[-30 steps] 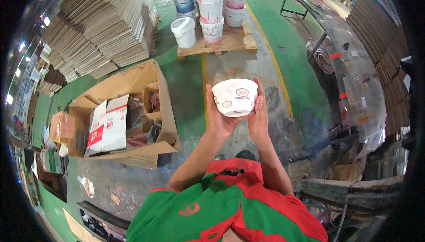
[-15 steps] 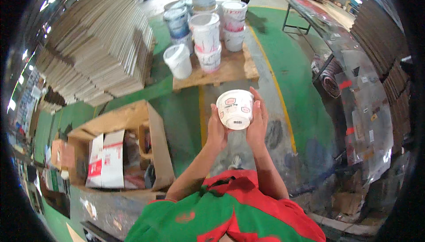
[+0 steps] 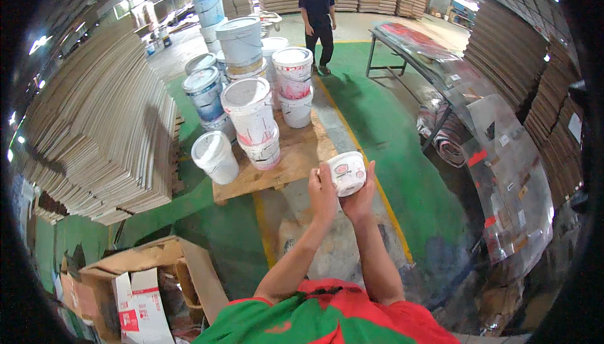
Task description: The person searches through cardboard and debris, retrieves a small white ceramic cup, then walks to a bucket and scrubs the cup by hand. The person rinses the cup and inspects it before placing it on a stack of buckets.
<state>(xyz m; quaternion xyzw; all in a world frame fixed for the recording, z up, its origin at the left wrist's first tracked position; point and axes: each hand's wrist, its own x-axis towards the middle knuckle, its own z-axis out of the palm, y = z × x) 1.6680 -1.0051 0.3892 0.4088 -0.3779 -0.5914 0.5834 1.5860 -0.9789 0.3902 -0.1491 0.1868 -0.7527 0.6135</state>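
Out in front of me, between both hands, is a small white printed paper bowl [image 3: 348, 173]. My left hand [image 3: 323, 191] grips its left side, with the thumb up against the wall. My right hand [image 3: 360, 201] wraps the right side and lower edge, fingers curled round it. The bowl is tilted, with its printed side facing me; whether anything is in it cannot be seen. Beyond my hands, stacked white paint buckets [image 3: 247, 105] with red and blue smears stand on a wooden pallet [image 3: 302, 152].
A cardboard box [image 3: 201, 275] with folded cartons sits at lower left. Tall stacks of cardboard sheets [image 3: 100, 130] rise on the left. A long table [image 3: 409, 42] and clear plastic sheets [image 3: 509, 174] line the right. A person [image 3: 318, 16] stands beyond the buckets.
My view has lifted and swung, bringing the standing person more fully into sight. The bowl has turned and tilted in my hands, and my left thumb now lies across its side.
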